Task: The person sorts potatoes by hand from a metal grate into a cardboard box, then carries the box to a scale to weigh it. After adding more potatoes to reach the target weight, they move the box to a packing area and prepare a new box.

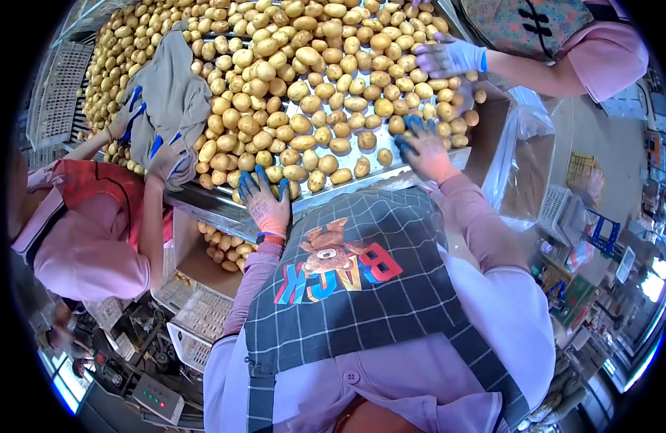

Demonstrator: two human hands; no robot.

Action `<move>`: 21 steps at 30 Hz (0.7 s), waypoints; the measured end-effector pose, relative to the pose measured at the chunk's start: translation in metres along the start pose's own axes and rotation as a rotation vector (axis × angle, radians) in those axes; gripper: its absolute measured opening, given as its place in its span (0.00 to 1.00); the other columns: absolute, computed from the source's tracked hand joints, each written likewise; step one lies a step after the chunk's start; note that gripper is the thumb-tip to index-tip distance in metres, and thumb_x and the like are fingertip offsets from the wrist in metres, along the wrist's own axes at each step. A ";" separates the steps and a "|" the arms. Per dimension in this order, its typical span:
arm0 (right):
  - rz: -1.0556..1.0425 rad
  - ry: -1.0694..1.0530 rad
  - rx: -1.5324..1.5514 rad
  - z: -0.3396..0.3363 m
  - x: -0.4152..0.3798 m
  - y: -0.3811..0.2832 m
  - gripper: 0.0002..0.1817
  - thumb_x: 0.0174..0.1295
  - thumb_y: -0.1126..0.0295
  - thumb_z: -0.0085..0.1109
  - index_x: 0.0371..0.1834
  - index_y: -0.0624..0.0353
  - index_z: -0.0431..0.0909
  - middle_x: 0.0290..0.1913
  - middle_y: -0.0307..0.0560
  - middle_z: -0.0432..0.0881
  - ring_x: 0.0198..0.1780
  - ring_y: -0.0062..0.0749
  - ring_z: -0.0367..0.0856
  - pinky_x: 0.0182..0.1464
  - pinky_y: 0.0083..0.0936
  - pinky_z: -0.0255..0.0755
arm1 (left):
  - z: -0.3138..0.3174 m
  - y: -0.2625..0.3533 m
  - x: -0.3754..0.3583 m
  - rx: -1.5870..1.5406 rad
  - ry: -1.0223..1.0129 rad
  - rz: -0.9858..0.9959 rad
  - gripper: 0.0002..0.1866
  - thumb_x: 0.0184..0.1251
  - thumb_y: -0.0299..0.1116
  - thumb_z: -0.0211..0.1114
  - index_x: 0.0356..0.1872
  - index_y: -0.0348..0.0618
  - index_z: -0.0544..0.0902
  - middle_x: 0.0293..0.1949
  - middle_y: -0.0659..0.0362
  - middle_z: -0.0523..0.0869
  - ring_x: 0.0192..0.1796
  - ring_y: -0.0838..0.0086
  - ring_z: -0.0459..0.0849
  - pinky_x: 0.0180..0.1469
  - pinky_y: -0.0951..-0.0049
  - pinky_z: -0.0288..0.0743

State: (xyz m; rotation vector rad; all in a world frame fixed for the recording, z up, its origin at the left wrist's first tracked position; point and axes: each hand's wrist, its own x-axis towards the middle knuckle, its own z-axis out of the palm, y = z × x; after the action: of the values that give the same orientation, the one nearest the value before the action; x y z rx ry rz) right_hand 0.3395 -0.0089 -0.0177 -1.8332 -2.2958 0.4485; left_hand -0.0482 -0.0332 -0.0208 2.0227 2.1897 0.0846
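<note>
Potatoes (266,71) lay up to the near edge of the metal bench (385,175), where the left hand (266,208), fingers spread, and right hand (425,149), equally wide toward the right corner, seemed best kept low and gentle against bruising.

A produce-packing workshop: oval yellow-brown potatoes (264,71) heap over a silver metal desk (385,175) beyond the left hand (266,207) and right hand (425,149); a brown cardboard box (490,130) with clear plastic film (519,169) stands right of the right hand, perforated white plastic crates (204,315) below and left of the left hand.
</note>
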 end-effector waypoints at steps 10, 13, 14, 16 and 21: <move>-0.109 0.023 -0.084 0.058 0.156 -0.127 0.07 0.53 0.70 0.55 0.33 0.52 0.81 0.33 0.48 0.85 0.35 0.39 0.86 0.34 0.36 0.77 | 0.000 0.002 0.000 -0.136 0.111 -0.006 0.36 0.61 0.49 0.64 0.67 0.41 0.69 0.69 0.39 0.64 0.70 0.45 0.61 0.73 0.51 0.49; -0.161 0.007 -0.017 0.048 0.142 -0.090 0.07 0.55 0.70 0.53 0.33 0.53 0.81 0.31 0.47 0.85 0.35 0.39 0.86 0.37 0.35 0.78 | 0.003 -0.005 -0.003 -0.375 0.161 -0.020 0.31 0.63 0.41 0.65 0.66 0.38 0.70 0.66 0.40 0.68 0.69 0.50 0.64 0.72 0.55 0.54; -0.127 -0.117 -0.007 0.032 0.134 -0.082 0.07 0.54 0.69 0.55 0.34 0.54 0.81 0.32 0.48 0.85 0.36 0.40 0.85 0.40 0.36 0.78 | 0.004 -0.006 -0.008 -0.625 0.187 -0.044 0.29 0.64 0.36 0.64 0.65 0.36 0.71 0.65 0.41 0.71 0.69 0.53 0.66 0.71 0.58 0.57; -0.049 -0.179 0.074 0.020 0.114 -0.063 0.11 0.53 0.65 0.60 0.37 0.57 0.80 0.36 0.50 0.85 0.41 0.44 0.84 0.45 0.38 0.77 | 0.003 0.004 -0.019 -0.923 0.179 -0.140 0.27 0.65 0.33 0.64 0.64 0.36 0.71 0.63 0.43 0.72 0.68 0.56 0.68 0.69 0.60 0.60; -0.025 -0.353 0.683 -0.020 0.076 -0.123 0.29 0.63 0.51 0.55 0.62 0.56 0.70 0.52 0.59 0.80 0.53 0.50 0.79 0.57 0.41 0.71 | -0.055 0.039 -0.014 -2.380 -0.586 -0.713 0.23 0.73 0.35 0.57 0.66 0.37 0.69 0.57 0.53 0.77 0.56 0.68 0.78 0.58 0.65 0.73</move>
State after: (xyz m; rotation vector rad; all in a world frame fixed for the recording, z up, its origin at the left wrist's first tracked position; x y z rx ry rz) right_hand 0.2156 0.0432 0.0384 -1.4519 -1.9667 1.4366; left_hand -0.0169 -0.0400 0.0403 -0.1386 0.7532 1.0564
